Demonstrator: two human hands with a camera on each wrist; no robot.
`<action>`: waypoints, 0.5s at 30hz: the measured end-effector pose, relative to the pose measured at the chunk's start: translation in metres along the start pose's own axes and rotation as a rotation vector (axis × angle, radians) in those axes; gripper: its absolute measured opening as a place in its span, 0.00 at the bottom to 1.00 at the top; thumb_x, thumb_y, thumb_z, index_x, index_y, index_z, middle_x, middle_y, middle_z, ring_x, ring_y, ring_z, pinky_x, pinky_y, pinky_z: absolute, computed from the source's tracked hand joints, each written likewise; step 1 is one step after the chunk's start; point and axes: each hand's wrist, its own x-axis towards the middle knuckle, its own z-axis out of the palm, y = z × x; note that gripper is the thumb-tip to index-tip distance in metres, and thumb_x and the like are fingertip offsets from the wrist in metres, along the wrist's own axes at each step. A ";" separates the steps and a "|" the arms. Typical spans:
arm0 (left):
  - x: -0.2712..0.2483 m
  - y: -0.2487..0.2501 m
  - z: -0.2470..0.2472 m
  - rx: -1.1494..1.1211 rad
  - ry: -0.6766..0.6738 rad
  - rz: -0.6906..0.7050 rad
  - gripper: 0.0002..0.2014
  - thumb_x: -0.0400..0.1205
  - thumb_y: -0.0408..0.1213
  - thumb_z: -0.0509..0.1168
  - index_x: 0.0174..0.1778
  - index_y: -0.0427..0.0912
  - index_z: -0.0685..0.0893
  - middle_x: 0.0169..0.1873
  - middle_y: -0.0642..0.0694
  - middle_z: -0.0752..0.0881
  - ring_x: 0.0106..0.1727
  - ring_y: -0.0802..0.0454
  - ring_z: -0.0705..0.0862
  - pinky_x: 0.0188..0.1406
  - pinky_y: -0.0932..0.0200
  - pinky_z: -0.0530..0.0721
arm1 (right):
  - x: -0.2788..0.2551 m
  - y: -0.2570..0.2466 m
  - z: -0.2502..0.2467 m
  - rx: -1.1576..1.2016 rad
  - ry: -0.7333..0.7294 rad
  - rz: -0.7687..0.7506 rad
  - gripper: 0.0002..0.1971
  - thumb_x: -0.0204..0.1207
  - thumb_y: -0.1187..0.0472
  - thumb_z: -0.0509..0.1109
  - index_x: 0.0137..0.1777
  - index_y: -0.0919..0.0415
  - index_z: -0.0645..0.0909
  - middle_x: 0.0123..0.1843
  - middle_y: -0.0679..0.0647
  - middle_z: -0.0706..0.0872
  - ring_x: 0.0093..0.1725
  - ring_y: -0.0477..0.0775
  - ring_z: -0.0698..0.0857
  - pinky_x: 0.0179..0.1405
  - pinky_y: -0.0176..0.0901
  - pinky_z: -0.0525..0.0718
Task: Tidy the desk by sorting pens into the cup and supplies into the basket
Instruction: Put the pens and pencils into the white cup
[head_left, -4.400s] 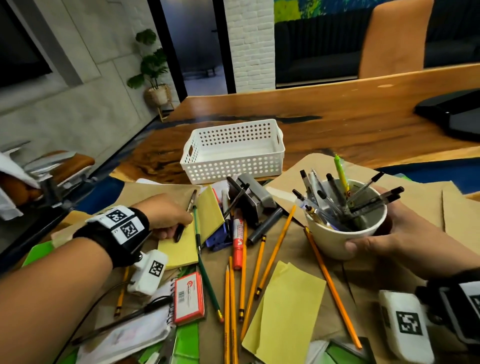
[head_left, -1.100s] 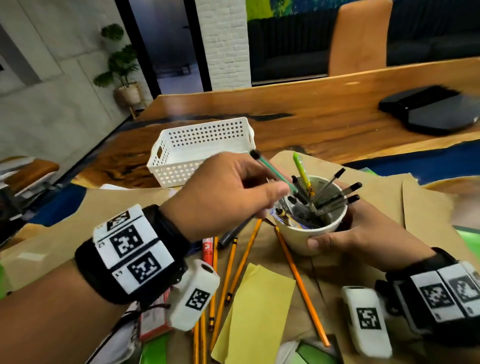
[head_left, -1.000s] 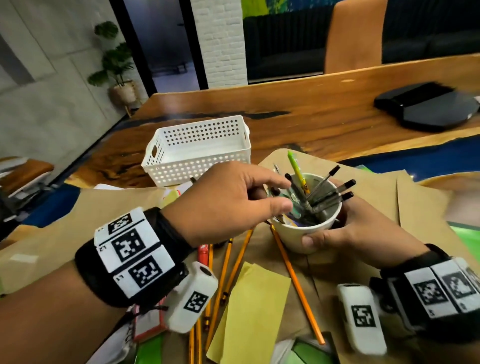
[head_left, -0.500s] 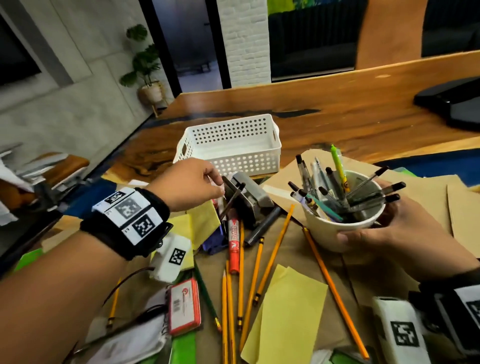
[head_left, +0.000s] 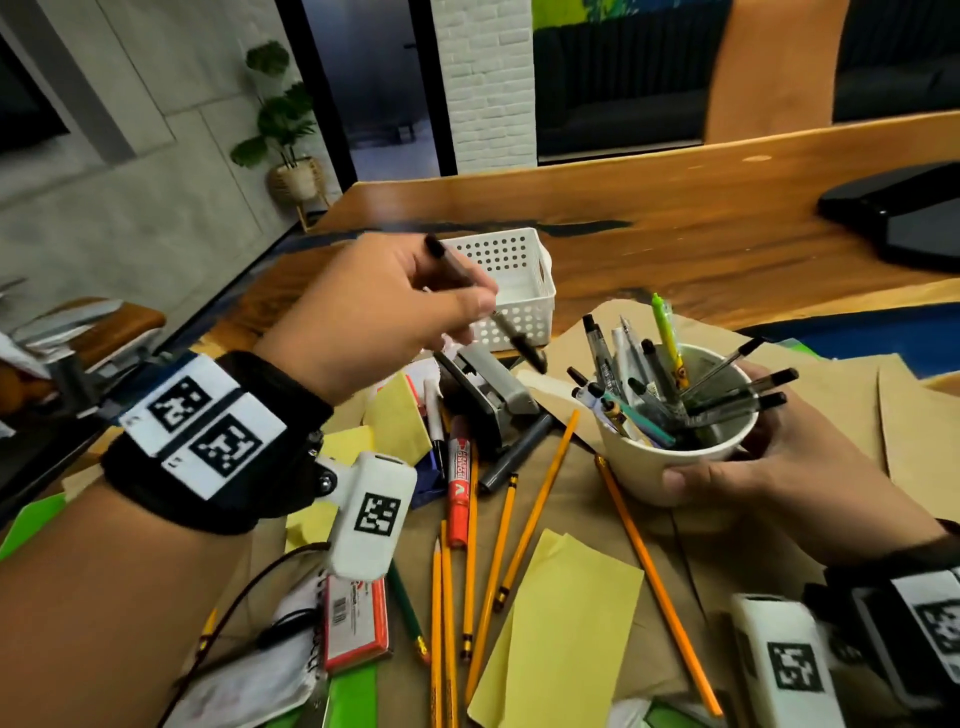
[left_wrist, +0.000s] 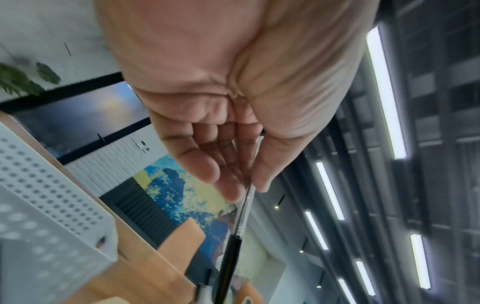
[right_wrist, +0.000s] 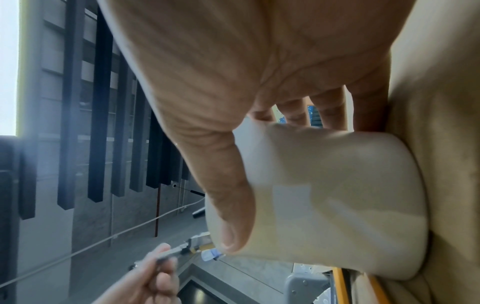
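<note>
While a slim black pen (head_left: 483, 301) hangs pinched in the left hand (head_left: 374, 317), raised to the left of the white cup (head_left: 675, 457) and tilted with its lower end toward the rim, the step in hand looks to be carrying one more pen to the cup. That cup, already crowded with pens leaning in every direction, sits on brown paper with the right hand (head_left: 769, 467) wrapped round its side, thumb across the near wall and fingers curled behind it. The next move likely calls for swinging the pen's lower end over the rim and finding a gap among the stems before the pinch loosens. From the left wrist view, thumb and fingertips (left_wrist: 233, 191) close on the barrel near its middle, the palm turned down and the wrist lifted. Left of the cup lie yellow pencils (head_left: 535, 499), a red marker (head_left: 460, 483), a stapler (head_left: 488, 395) and yellow notes (head_left: 566, 634); beyond them, farther from the cup, stands the white basket (head_left: 519, 291), partly hidden by the hand.
</note>
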 end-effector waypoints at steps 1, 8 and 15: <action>-0.003 0.011 0.001 -0.064 -0.008 0.031 0.03 0.81 0.32 0.74 0.48 0.43 0.91 0.40 0.41 0.93 0.38 0.54 0.91 0.35 0.63 0.86 | 0.001 0.000 0.000 -0.005 0.000 0.002 0.50 0.47 0.49 0.92 0.73 0.49 0.77 0.64 0.48 0.89 0.63 0.49 0.88 0.62 0.49 0.87; -0.016 0.035 0.035 -0.097 -0.133 0.135 0.08 0.77 0.32 0.78 0.50 0.47 0.90 0.41 0.47 0.93 0.42 0.51 0.92 0.40 0.58 0.90 | -0.001 -0.001 0.001 -0.003 0.006 0.019 0.46 0.52 0.63 0.89 0.73 0.50 0.76 0.63 0.47 0.89 0.62 0.46 0.88 0.63 0.47 0.84; -0.032 0.018 0.077 0.184 -0.208 0.214 0.13 0.81 0.42 0.75 0.61 0.59 0.89 0.44 0.58 0.89 0.42 0.62 0.87 0.42 0.66 0.85 | 0.000 0.000 0.000 0.024 -0.009 0.016 0.44 0.54 0.64 0.90 0.73 0.52 0.77 0.64 0.50 0.89 0.64 0.50 0.87 0.67 0.55 0.83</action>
